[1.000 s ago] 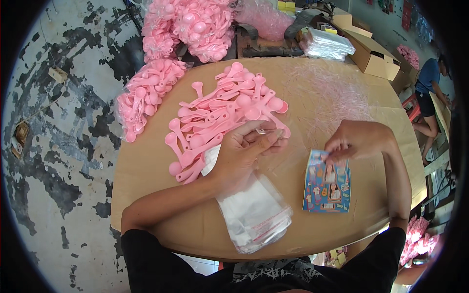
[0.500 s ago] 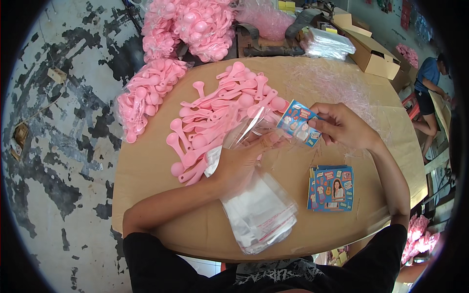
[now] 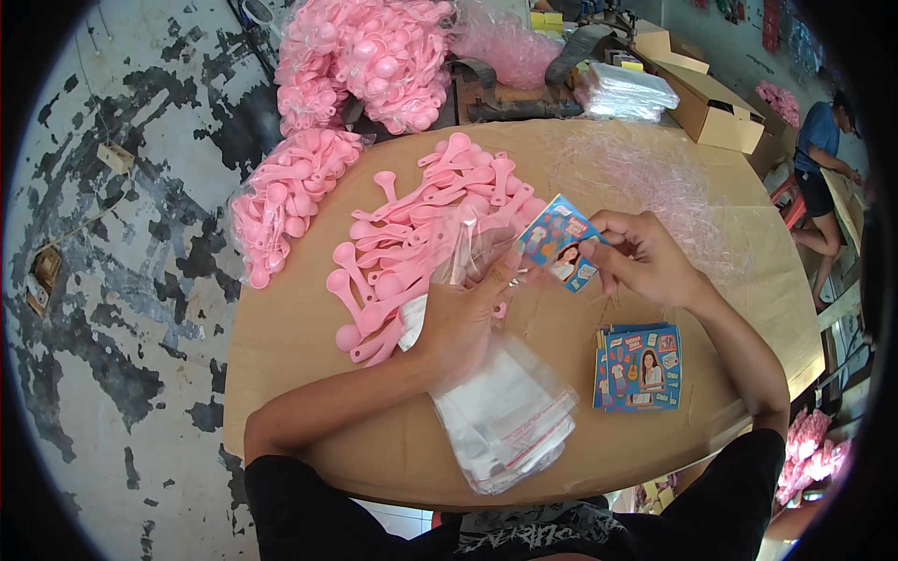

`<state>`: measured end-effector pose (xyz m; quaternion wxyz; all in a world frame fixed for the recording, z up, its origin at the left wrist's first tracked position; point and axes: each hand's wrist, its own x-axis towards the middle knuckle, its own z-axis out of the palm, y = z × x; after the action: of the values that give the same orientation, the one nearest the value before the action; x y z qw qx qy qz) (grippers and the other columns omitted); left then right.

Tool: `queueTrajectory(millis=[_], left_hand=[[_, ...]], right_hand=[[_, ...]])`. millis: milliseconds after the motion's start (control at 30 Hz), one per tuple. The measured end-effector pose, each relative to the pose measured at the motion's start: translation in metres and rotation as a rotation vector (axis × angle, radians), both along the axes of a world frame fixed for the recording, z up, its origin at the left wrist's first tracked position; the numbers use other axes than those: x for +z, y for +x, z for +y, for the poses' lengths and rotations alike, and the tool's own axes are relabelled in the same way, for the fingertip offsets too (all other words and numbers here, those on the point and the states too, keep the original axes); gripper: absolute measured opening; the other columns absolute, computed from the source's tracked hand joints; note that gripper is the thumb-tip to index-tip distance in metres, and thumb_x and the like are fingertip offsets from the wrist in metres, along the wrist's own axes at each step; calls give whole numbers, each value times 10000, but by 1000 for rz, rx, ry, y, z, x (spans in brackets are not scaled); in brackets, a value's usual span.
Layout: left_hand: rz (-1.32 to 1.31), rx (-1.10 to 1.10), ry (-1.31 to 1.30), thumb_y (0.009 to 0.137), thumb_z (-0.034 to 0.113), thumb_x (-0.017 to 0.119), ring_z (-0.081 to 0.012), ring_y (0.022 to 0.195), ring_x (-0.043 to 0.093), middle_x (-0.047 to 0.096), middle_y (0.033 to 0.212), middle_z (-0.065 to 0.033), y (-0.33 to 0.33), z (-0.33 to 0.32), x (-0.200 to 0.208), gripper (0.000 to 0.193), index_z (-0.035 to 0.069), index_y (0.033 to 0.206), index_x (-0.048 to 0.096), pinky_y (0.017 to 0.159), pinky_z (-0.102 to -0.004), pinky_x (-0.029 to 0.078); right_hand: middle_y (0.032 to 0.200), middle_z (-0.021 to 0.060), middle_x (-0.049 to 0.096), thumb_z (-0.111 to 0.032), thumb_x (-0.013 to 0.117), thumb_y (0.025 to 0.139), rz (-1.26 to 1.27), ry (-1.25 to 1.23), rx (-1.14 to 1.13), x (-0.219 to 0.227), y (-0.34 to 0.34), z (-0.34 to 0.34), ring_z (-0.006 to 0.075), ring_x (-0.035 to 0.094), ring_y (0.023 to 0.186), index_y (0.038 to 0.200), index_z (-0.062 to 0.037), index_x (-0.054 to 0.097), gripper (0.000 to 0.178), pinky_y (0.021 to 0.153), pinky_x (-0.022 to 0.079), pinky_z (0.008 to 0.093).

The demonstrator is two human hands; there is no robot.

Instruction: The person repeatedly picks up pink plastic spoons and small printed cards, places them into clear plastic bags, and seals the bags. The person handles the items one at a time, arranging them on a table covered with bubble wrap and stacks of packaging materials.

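My left hand (image 3: 468,313) is closed on a clear plastic bag (image 3: 465,245), which stands up between its fingers and thumb. In my right hand (image 3: 645,254), a small blue printed card (image 3: 564,245) is pinched by thumb and fingers. The card's left edge lies right beside my left thumb; whether it is inside the bag's mouth I cannot tell. Beyond my left hand spreads a loose pile of pink measuring spoons (image 3: 412,220). Under my left wrist lies a stack of clear bags (image 3: 510,402). A stack of blue cards (image 3: 637,367) sits below my right hand.
Bulging bags of pink spoons (image 3: 383,61) stand past the table's far left edge, another bag (image 3: 290,201) nearer. Clear plastic strands (image 3: 645,178) cover the table's far right. Behind are packed clear bags (image 3: 627,92) and a cardboard box (image 3: 716,107). Another person (image 3: 821,154) works at far right.
The card has turned and shifted slightly left, toward my left thumb, with my right hand. My left hand keeps hold of the bag. The view has shifted a little.
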<state>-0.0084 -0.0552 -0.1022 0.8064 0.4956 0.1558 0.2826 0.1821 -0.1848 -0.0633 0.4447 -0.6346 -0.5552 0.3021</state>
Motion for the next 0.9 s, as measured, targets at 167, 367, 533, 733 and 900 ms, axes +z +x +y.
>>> queueTrajectory(millis=[167, 367, 533, 733, 900], left_hand=[[-4, 63, -1, 926, 183, 669, -55, 800, 617, 652, 1080, -54, 0, 0, -2, 360, 42, 1235, 551, 532, -186, 376], [-39, -24, -3, 944, 186, 644, -43, 764, 597, 643, 1020, -27, -1, 1, -3, 316, 40, 1218, 582, 534, -197, 416], [9, -121, 10, 996, 165, 539, -159, 1014, 634, 636, 1134, -85, -3, 1, -2, 298, -12, 1236, 551, 877, -315, 527], [-47, -14, -42, 1000, 170, 530, -176, 1064, 624, 623, 1190, -103, 1, -2, 4, 361, -20, 1307, 510, 916, -337, 514], [-14, -56, 17, 985, 211, 566, -148, 976, 641, 638, 1148, -101, 1, -6, 6, 394, -9, 1309, 518, 808, -303, 539]], right_hand=[[679, -1, 627, -161, 590, 966, -74, -62, 92, 8, -17, -6, 38, 560, 531, 1019, -10, 635, 166, 488, 440, 214], [683, 22, 631, -139, 603, 949, -114, -21, 61, 1, -15, -7, 48, 492, 529, 1044, -7, 669, 176, 492, 415, 247], [671, 39, 624, -130, 625, 931, -267, -12, 83, 5, -11, -7, 66, 462, 545, 1011, 4, 697, 172, 512, 404, 264], [642, 85, 600, -118, 644, 905, -170, 99, 62, -1, -6, -3, 87, 469, 534, 1010, 0, 696, 166, 519, 418, 277], [684, 29, 627, -123, 652, 914, -348, 80, 70, 0, -4, -4, 47, 473, 578, 975, 9, 696, 152, 514, 388, 250]])
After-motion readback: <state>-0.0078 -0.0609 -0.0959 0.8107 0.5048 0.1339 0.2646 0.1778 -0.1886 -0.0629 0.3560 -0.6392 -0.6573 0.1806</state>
